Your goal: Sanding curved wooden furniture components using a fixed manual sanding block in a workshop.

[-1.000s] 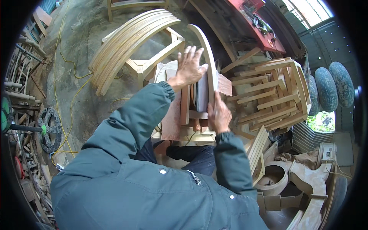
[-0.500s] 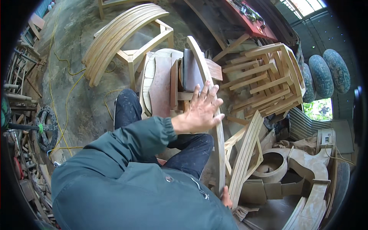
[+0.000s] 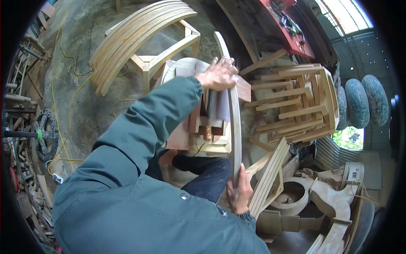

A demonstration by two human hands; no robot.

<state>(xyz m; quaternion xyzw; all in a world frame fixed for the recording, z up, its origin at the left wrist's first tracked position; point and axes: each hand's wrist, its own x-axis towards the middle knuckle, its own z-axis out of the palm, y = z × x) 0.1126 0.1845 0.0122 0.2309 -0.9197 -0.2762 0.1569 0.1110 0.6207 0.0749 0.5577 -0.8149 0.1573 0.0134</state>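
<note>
A long, slightly curved wooden strip [image 3: 234,122] stretches away from me, standing on its narrow edge. Toward its far end my left hand [image 3: 219,74] lies over it, fingers bent across the wood. My right hand [image 3: 240,192] grips the near end, thumb along the side. The strip's inner side rests against or close beside an upright grey panel [image 3: 222,106] on a low wooden-topped stand [image 3: 179,137]; contact cannot be made out. My left sleeve and hand cover part of that stand, which sits just beyond my knees.
Several curved strips [image 3: 139,36] lie stacked on a wooden frame at far left. Stacked wooden frames [image 3: 300,99] stand to the right, with more strips [image 3: 270,175] leaning nearer. A pale blower-like housing [image 3: 292,194] sits lower right. A yellow cord [image 3: 67,112] crosses the left floor.
The strip has shifted slightly away from me. My left hand has moved farther along it and bent its fingers over it. My right hand has come forward into fuller view at the near end.
</note>
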